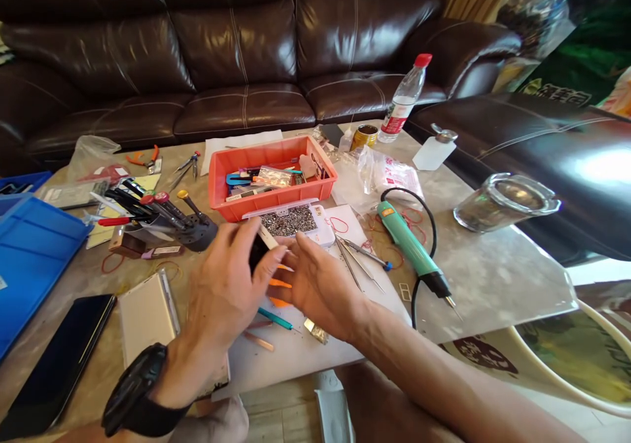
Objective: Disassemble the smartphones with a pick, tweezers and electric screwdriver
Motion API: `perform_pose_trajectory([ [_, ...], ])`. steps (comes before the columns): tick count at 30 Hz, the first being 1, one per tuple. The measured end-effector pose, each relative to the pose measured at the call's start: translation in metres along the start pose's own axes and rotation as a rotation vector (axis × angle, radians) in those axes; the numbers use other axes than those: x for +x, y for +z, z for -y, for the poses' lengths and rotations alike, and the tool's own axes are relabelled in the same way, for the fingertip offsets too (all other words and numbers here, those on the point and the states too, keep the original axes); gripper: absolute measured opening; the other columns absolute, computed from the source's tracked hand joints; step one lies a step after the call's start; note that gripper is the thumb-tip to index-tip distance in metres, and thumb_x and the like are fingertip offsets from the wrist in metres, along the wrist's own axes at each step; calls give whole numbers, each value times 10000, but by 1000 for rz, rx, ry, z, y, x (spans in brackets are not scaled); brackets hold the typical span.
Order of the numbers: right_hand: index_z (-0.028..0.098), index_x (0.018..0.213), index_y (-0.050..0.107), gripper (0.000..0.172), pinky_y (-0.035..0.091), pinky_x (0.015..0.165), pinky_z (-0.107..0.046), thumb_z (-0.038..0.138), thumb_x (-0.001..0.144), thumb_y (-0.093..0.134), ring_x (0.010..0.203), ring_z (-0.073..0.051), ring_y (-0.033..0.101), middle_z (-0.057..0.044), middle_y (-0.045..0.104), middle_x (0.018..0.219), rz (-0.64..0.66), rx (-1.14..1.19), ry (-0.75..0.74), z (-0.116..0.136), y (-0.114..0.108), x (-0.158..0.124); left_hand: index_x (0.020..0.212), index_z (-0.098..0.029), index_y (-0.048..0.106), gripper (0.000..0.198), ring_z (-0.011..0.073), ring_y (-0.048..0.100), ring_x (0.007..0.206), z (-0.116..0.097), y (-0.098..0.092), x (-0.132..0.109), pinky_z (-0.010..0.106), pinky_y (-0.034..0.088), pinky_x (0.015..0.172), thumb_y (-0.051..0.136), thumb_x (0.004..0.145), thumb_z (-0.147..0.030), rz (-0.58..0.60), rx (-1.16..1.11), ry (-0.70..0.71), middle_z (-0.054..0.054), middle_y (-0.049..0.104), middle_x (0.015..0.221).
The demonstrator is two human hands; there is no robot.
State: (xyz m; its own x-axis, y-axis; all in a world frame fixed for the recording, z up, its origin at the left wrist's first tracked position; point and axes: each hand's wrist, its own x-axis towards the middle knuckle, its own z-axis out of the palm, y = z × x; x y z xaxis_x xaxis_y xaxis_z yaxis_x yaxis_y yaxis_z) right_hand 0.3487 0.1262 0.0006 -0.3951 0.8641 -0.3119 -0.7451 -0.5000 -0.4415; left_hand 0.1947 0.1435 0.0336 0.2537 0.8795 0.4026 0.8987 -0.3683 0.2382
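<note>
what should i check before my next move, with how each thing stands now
1. Left hand gripping the pale-edged dark object: ok, held between thumb and fingers
2. Right hand touching that object: cannot tell, contact is hidden
3. White mat free of loose tools: not ok, a teal pen-shaped tool lies there
4. Green corded tool clear of both hands: ok, it lies off to the right
5. Bottle capped: ok, red cap on

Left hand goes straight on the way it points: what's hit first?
Likely the box of small metal parts, just beyond the left hand in the picture. Depth is unclear; if high enough, the hand may pass over toward the orange-red bin.
</note>
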Motion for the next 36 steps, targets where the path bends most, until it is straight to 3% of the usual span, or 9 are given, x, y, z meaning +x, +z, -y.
perform_pose_trajectory([
  [5, 219, 1008, 663, 385, 570, 819, -394, 555, 1019, 475, 838, -211, 691, -54, 723, 910, 77, -382, -29, 11, 2, -8, 1367, -139, 642, 794, 376, 700, 1088, 2, 5, -4, 482, 548, 839, 250, 1013, -731, 64, -97, -53, 177, 700, 1243],
  [8, 224, 1048, 706, 233, 516, 791, -352, 403, 973, 578, 861, -210, 697, -52, 760, 942, -203, -1134, -282, 33, -7, -30, 1335, -178, 662, 721, 358, 694, 1105, 7, -3, -4, 485, 538, 919, 354, 992, -732, 69, -302, -178, 150, 718, 1228],
  [11, 223, 906, 699, 110, 419, 692, -341, 308, 927, 634, 787, -225, 685, -35, 762, 860, -578, -1807, -327, 49, -22, -55, 1238, -209, 692, 662, 295, 734, 880, 5, -17, -7, 429, 586, 800, 442, 950, -750, 121, -696, -506, 107, 763, 1054],
  [15, 220, 863, 674, 155, 299, 602, -329, 350, 942, 644, 764, -263, 707, -46, 765, 850, -607, -2183, 62, 46, -36, -73, 1062, -166, 703, 749, 302, 719, 617, -9, -32, -13, 430, 590, 552, 383, 911, -827, 390, -1266, -1141, 126, 772, 825],
  [19, 214, 928, 674, 135, 277, 598, -333, 310, 980, 596, 811, -282, 739, -68, 768, 887, -544, -2312, 182, 35, -39, -78, 1029, -124, 715, 634, 274, 743, 607, -16, -31, -18, 348, 579, 524, 337, 1031, -632, 471, -1541, -1409, 154, 781, 772],
  [24, 213, 825, 652, 153, 265, 592, -335, 238, 955, 574, 759, -282, 745, -77, 768, 842, -459, -2343, 220, 32, -41, -81, 1057, -52, 737, 700, 271, 769, 644, -15, -25, -24, 347, 610, 615, 294, 1055, -593, 511, -1749, -1440, 207, 794, 824],
  [28, 224, 771, 631, 148, 252, 549, -325, 187, 898, 563, 615, -265, 696, -56, 701, 634, -529, -2320, 236, 40, -44, -85, 1063, -47, 742, 775, 259, 760, 607, -16, -27, -31, 306, 573, 546, 271, 1037, -662, 589, -1876, -1430, 184, 788, 776],
  [31, 231, 928, 680, 134, 343, 531, -322, 167, 844, 597, 535, -226, 650, -23, 703, 623, -563, -2164, 122, 56, -49, -93, 1016, -44, 753, 835, 246, 758, 615, -17, -28, -43, 287, 560, 547, 253, 1018, -712, 642, -1973, -1406, 183, 778, 758],
  [36, 228, 1220, 702, 436, 469, 484, -326, 324, 795, 712, 497, -193, 614, -26, 687, 654, -514, -1646, -145, 85, -38, -99, 982, -44, 764, 891, 231, 748, 649, -20, -25, -69, 303, 573, 625, 268, 981, -784, 698, -2143, -1373, 158, 766, 765],
])
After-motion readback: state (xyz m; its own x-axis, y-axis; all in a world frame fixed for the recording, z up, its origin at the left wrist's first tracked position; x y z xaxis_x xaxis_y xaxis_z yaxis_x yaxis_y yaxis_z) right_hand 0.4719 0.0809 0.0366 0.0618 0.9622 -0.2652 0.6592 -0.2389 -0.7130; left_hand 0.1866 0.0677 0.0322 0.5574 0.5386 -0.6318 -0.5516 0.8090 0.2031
